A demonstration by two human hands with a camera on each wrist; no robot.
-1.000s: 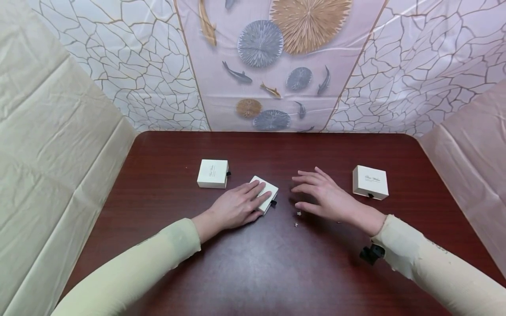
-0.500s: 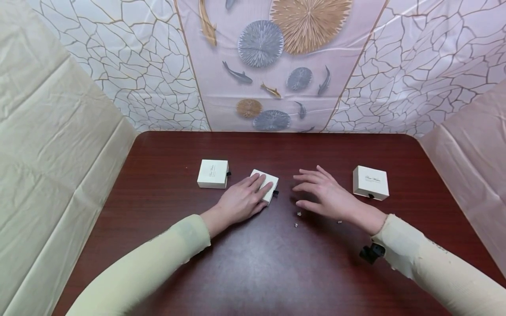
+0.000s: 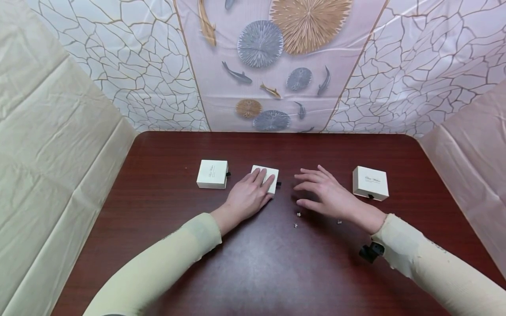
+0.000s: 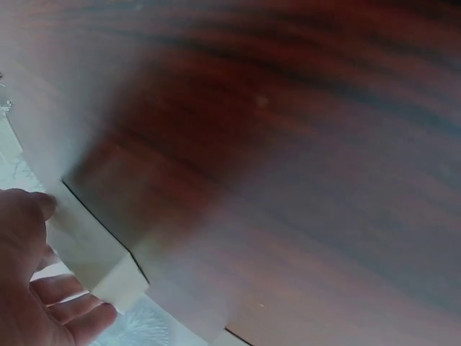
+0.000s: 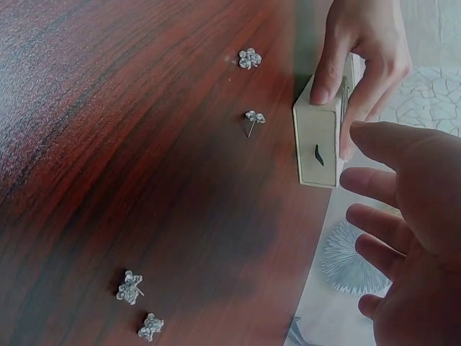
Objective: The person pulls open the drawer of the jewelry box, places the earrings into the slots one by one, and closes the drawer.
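My left hand [image 3: 247, 195] lies over a small white box [image 3: 273, 179] near the middle of the table, its thumb at the near side and its fingers across the top. In the right wrist view, a dark pull tab [image 5: 319, 155] shows on the box's end. The left wrist view catches the box's pale side [image 4: 97, 249] between thumb and fingers. My right hand [image 3: 326, 193] hovers to the right of that box, fingers spread and holding nothing. Below it are flower-shaped stud earrings with clear stones, one [image 5: 250, 58] near the box and another [image 5: 130, 287] farther off.
A white lidded box [image 3: 212, 174] with printed lettering stands at the left, its black tab facing right. A matching box [image 3: 370, 182] stands at the right, beyond my right wrist. Patterned cloth [image 3: 272, 87] hangs behind the table's far edge.
My left hand has pushed the middle box away and turned it counterclockwise, so its tab now points right. The right hand has stayed nearly still.
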